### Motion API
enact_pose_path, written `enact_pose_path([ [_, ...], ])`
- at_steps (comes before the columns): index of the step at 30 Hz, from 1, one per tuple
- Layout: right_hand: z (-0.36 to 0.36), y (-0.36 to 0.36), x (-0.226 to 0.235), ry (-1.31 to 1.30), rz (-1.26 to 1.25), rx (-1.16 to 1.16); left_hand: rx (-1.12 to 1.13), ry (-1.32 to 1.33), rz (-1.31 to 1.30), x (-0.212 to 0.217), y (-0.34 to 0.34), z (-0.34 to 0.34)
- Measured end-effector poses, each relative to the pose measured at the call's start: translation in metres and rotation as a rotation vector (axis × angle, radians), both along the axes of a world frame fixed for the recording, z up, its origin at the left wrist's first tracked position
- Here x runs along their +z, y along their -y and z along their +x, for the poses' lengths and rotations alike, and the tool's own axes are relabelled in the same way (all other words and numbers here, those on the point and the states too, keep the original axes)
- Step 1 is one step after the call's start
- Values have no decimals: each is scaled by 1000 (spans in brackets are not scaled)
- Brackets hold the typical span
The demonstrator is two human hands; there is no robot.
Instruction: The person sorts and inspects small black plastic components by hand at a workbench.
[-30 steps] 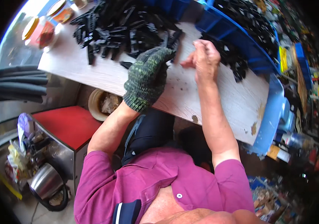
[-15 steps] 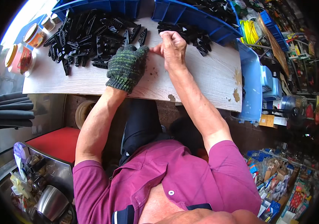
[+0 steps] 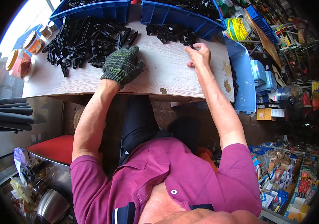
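Observation:
My left hand (image 3: 122, 66), in a dark green and black knitted glove, rests at the near right edge of a large pile of narrow black plastic parts (image 3: 79, 41). Its fingers are curled under, and whatever they hold is hidden. My bare right hand (image 3: 199, 56) is farther right, at the near edge of a smaller heap of black plastic pieces (image 3: 167, 33). Thumb and forefinger are apart, the forefinger close to the nearest pieces. No held part shows in this hand.
Two blue bins (image 3: 92, 12) (image 3: 182, 18) with black parts line the back of the pale tabletop (image 3: 155, 80). Lidded jars (image 3: 21, 63) stand at the left edge. A light blue tub (image 3: 244, 86) adjoins the right edge. Crowded goods (image 3: 279, 179) fill the lower right.
My hands were close together at the middle of the table. The right hand has moved right to the smaller heap, its fingers opening; the gloved left hand has shifted slightly left.

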State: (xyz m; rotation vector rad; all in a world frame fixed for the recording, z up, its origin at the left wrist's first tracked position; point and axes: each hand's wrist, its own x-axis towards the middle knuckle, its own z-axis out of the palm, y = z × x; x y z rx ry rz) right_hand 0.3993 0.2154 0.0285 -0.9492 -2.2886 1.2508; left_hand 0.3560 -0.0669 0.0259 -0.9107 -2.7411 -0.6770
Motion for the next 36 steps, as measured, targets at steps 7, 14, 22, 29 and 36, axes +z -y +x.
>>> enact_pose_path([
  [7, -6, 6, -1, 157, 277, 0, 11, -81, 36, -12, 3, 8],
  [14, -3, 7, -1, 186, 240, 28, 49, -133, -68, -4, -2, 15],
  [22, -8, 8, -9, 52, 334, 20, -10, -209, 8, -9, 1, 13],
  [29, -9, 5, -10, 125, 381, 67, -10, -267, 89, -7, 3, 15],
  [36, -12, 1, -16, 13, 474, 45, -26, -302, 149, -9, 3, 14],
])
